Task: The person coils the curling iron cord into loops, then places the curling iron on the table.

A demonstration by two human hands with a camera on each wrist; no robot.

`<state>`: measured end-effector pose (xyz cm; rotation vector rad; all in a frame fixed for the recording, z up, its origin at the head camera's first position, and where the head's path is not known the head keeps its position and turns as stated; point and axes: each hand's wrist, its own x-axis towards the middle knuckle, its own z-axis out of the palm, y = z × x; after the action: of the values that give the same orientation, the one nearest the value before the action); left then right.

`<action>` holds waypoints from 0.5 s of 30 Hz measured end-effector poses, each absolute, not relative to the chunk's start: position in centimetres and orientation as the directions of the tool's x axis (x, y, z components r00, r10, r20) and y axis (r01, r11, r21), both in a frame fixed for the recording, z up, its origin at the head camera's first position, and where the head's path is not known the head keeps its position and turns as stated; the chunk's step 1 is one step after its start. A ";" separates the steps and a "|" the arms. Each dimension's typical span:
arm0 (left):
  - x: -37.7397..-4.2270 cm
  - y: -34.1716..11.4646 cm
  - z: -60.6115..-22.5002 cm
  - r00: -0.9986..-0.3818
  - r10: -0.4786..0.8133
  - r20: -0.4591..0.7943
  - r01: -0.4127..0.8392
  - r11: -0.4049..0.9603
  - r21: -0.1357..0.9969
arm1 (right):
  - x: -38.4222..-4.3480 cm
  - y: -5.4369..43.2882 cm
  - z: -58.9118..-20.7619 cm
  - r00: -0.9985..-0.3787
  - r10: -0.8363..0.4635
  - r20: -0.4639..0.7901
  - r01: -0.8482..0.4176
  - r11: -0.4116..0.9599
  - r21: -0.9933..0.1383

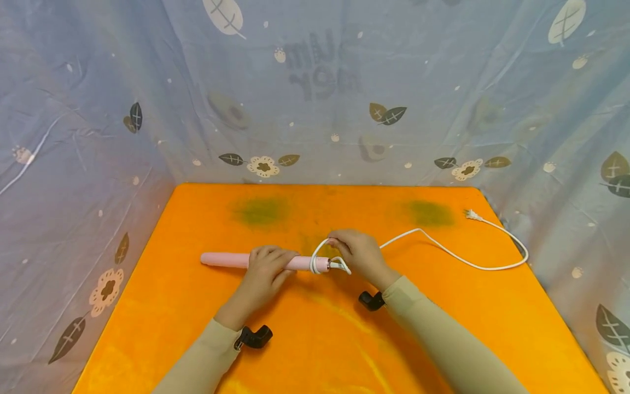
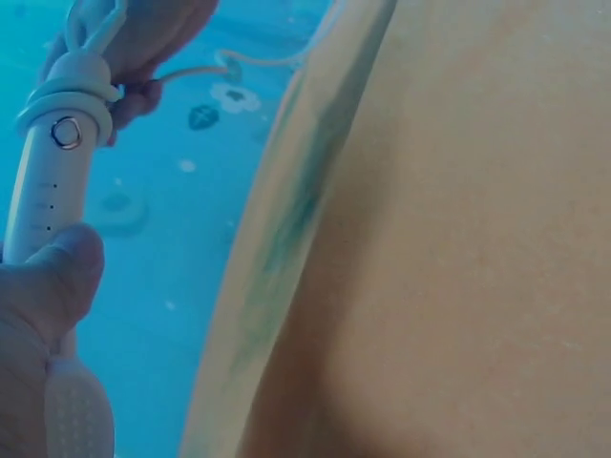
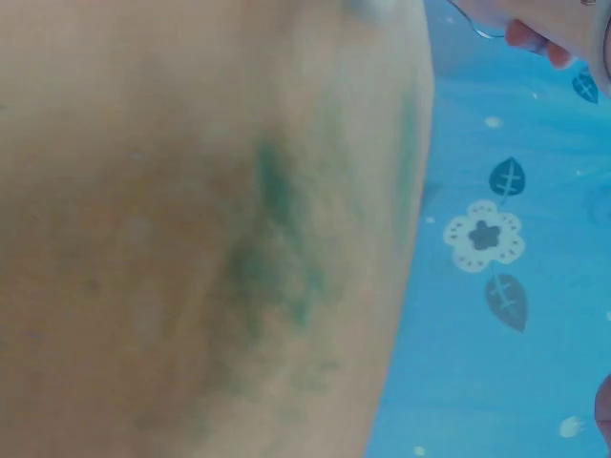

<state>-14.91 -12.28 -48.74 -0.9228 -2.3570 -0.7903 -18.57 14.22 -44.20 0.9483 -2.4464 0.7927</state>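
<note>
A slim pink hair iron (image 1: 223,260) lies crosswise in front of me, and my left hand (image 1: 268,268) grips it around the middle. In the left wrist view its handle (image 2: 57,181) shows a round button and small dots, with my left thumb (image 2: 72,272) lying against it. The white power cord (image 1: 315,262) loops around the handle's right end, by the cord's entry. My right hand (image 1: 361,254) pinches the cord just beyond that end. Only some right fingertips (image 3: 525,36) show at the top corner of the right wrist view.
An orange-covered table (image 1: 305,350) lies beneath, with greenish smudges at the back. The cord's free length curves right to a plug (image 1: 473,215) near the back right corner. Patterned blue-grey curtains (image 1: 315,109) enclose the back and both sides.
</note>
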 end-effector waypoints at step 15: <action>-14.4 -12.4 -48.5 -0.643 0.469 0.606 0.738 0.591 0.326 | -18.6 14.0 -43.6 -0.658 -0.538 0.526 -0.740 0.589 -0.324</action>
<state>-14.43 -12.36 -48.52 -0.9620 -2.3594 -0.7836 -18.65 13.96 -43.63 1.0312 -2.4472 0.7486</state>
